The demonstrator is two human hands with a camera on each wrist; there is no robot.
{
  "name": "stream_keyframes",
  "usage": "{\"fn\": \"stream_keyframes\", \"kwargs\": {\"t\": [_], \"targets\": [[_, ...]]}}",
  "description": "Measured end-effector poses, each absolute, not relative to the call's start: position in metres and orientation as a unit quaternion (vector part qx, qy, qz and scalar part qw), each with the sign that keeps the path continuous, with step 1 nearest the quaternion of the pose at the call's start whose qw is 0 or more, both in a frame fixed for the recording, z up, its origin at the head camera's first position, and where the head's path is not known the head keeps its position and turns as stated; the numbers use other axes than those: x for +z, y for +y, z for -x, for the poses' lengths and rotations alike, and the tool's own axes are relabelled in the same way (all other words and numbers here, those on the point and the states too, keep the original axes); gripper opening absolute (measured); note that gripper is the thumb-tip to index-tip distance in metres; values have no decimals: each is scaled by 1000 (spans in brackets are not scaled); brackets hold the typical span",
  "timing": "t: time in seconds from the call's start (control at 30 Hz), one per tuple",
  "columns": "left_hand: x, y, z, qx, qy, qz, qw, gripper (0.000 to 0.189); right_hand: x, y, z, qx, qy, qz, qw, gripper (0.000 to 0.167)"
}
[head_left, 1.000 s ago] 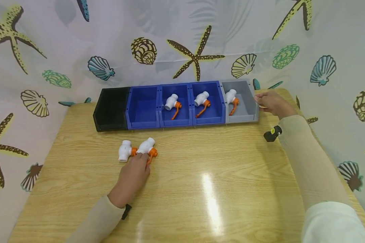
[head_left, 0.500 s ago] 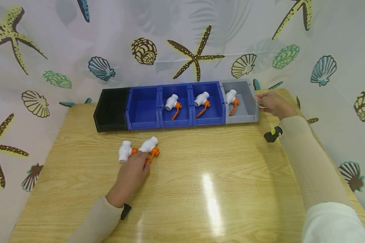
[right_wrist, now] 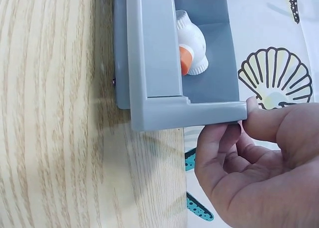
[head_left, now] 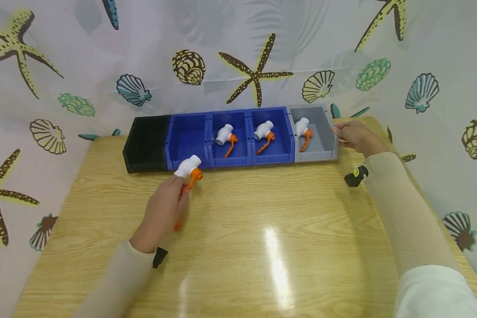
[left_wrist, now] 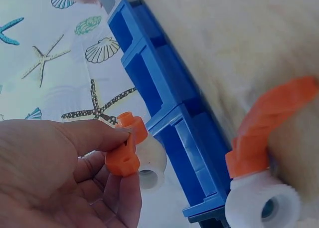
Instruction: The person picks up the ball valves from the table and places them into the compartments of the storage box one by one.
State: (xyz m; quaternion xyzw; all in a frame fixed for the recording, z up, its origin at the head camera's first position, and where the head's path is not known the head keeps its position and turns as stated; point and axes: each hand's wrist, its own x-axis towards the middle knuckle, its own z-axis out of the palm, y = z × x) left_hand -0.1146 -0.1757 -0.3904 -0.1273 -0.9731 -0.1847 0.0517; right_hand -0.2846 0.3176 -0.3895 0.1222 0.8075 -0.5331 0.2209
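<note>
My left hand [head_left: 160, 210] pinches the orange handle of a white plastic ball valve [head_left: 188, 166] between thumb and fingers. This valve is raised off the table, just in front of the second bin from the left, a blue bin [head_left: 187, 142]. A second ball valve [left_wrist: 254, 200] lies on the table, mostly hidden behind the left hand in the head view; its orange handle [head_left: 176, 225] peeks out. My right hand [head_left: 357, 136] grips the outer side wall of the grey bin [right_wrist: 164, 111] at the row's right end.
A black bin [head_left: 145, 143] stands at the row's left end. One valve each lies in the third bin [head_left: 224, 134], the fourth bin [head_left: 264, 130] and the grey bin. Behind the row hangs a patterned cloth [head_left: 155, 39]. The wooden table [head_left: 238, 238] stretches in front.
My left hand has lifted the ball valve from beside the other one and carried it away from me, towards the bins. The right hand has stayed on the grey bin.
</note>
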Motion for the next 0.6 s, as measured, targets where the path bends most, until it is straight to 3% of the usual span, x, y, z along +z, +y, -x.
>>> {"fn": "stream_keyframes", "kwargs": {"t": [0.6], "targets": [[-369, -175, 185, -139, -981, 134, 31, 17, -391, 317, 286, -534, 806, -130, 219, 53]]}}
